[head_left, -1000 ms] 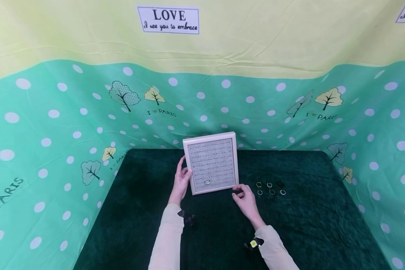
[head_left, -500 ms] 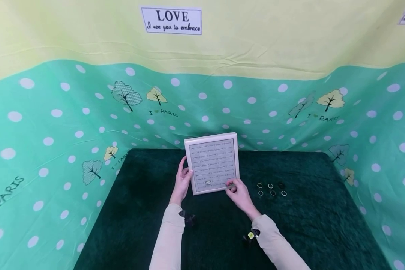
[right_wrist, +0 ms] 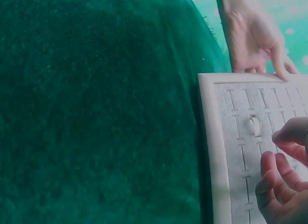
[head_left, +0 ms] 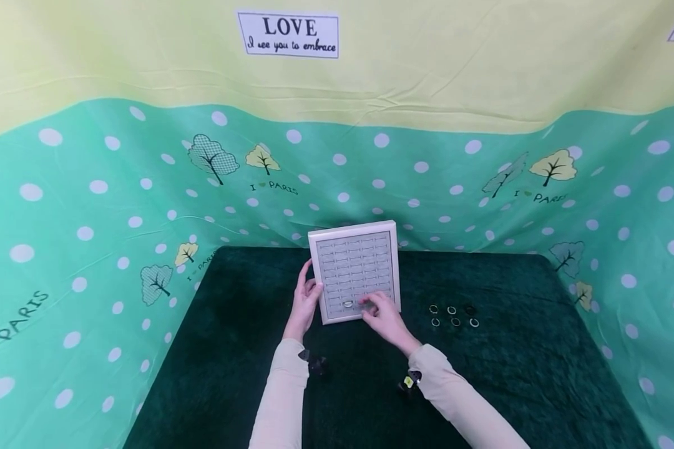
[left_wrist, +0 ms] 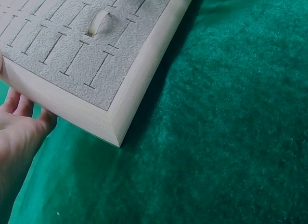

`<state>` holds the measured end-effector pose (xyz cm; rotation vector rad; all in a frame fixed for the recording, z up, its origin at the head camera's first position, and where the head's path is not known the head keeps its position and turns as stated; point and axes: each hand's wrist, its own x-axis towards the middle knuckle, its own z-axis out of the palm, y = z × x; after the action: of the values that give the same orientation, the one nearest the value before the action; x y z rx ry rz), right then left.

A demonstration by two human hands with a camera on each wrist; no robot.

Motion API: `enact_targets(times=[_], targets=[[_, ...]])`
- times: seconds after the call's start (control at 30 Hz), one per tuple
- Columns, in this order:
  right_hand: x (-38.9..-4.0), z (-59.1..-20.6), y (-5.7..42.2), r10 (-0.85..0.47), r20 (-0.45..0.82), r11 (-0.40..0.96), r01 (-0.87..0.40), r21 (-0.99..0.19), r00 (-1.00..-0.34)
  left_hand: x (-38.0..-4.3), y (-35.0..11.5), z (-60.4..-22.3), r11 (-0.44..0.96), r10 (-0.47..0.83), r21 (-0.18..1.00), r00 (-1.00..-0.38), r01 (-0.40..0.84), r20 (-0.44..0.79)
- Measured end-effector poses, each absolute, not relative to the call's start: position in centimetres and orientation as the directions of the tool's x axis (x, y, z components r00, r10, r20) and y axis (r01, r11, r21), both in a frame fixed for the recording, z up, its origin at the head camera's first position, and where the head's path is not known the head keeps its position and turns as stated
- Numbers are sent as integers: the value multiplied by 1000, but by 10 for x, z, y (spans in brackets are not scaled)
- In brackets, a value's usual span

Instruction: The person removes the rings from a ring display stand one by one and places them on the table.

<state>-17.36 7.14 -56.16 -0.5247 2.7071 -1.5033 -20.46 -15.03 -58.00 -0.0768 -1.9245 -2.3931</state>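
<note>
A shallow ring tray (head_left: 356, 268) with a pale frame and grey slotted pad stands tilted up on the dark green cloth. My left hand (head_left: 303, 305) grips its left edge, thumb at the front and fingers behind. One silver ring (left_wrist: 98, 22) sits upright in a slot of the bottom row. Just right of that ring, my right hand (head_left: 384, 317) is at the lower part of the pad, thumb and fingertips drawn together in a pinch. A small ring between them is barely visible; the fingers (right_wrist: 288, 132) mostly hide it.
Several rings (head_left: 452, 310) lie in two short rows on the green cloth (head_left: 511, 368), right of the tray. Behind the table hangs a green and yellow curtain (head_left: 427, 81) with dots and printed trees.
My right hand has moved left from beside the tray's lower right corner to over the bottom rows, close to the seated ring. The left hand keeps its grip on the tray.
</note>
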Motion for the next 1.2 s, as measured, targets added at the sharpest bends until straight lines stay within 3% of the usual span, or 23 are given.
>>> enact_targets(times=[0.67,0.93,1.2], targets=[[-178,-567,38,-225,179,653,-284,-702,-958,-203,-154,-582,-221,-15,967,-992,125,125],[-176,-568,34,-200,148,676,-246,-695,-969,-202,-151,-583,-222,-10,969,-994,111,111],[-177,-568,37,-235,184,649,-295,-701,-954,-203,-150,-581,-212,-9,970,-993,121,122]])
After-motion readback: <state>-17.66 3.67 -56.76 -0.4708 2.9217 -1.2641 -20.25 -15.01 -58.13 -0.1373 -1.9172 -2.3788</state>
